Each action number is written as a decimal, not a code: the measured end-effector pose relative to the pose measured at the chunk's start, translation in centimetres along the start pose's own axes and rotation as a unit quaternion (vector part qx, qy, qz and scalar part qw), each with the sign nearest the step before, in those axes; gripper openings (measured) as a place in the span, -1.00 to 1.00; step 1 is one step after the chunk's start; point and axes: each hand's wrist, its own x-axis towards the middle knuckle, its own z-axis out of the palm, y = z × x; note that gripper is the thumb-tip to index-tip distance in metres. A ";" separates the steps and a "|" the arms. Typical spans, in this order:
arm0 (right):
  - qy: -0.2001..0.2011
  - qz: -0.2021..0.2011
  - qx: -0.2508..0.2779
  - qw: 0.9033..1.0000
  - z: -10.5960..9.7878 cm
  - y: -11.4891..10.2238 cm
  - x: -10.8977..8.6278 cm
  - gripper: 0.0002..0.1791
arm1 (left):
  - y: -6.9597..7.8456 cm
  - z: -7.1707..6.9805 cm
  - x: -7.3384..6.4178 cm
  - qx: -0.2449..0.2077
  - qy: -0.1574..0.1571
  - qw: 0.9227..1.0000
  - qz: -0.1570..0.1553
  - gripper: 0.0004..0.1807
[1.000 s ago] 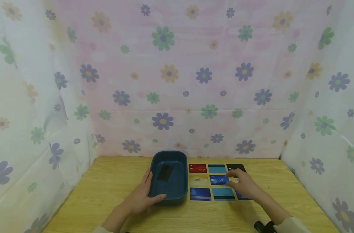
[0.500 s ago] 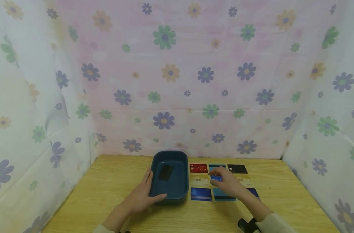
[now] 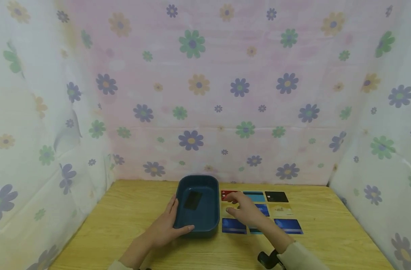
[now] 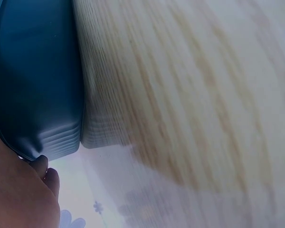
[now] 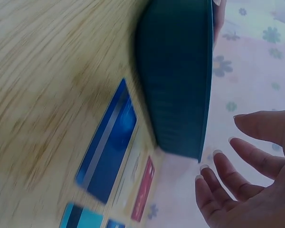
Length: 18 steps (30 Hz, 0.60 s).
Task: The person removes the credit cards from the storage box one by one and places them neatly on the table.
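Observation:
A dark blue plastic bin [image 3: 214, 180] stands on the table, and a dark rectangular card [image 3: 193, 200] lies on its floor. My left hand [image 3: 166, 225] holds the bin's near left corner, fingers along the outer wall and thumb over the near rim. Right of the bin, several plastic cards lie in rows. My right hand [image 3: 244, 210] hovers over them with spread, bent fingers and nothing held. It partly covers the red card [image 3: 224, 195], a gold card and the blue card [image 3: 263, 210]. In the right wrist view the striped blue card [image 5: 107, 147] lies beside the bin.
The back row also has a teal striped card [image 3: 254, 195] and a black card [image 3: 276, 196]. Another gold card [image 3: 281, 209] and blue card [image 3: 288, 226] lie at the right. Flowered cloth [image 3: 205, 93] walls the wooden table [image 3: 330, 225] at back and sides.
My right hand has moved left across the cards, from the right column to near the red card. The left hand stays on the bin. The cards and bin keep their places.

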 end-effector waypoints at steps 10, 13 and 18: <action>-0.003 -0.032 -0.009 0.999 2.0 -1.4 1.5 -0.71 | 0.3 0.1 0.0 -0.006 0.004 1.000 -0.002 0.35; -0.007 -0.038 -0.008 0.999 2.5 -2.0 1.9 -0.75 | 0.2 0.0 0.0 -0.007 0.004 1.000 -0.002 0.34; -0.016 -0.045 -0.013 0.999 3.4 -2.6 3.0 -0.76 | 0.1 0.0 0.0 -0.009 0.003 1.000 0.005 0.33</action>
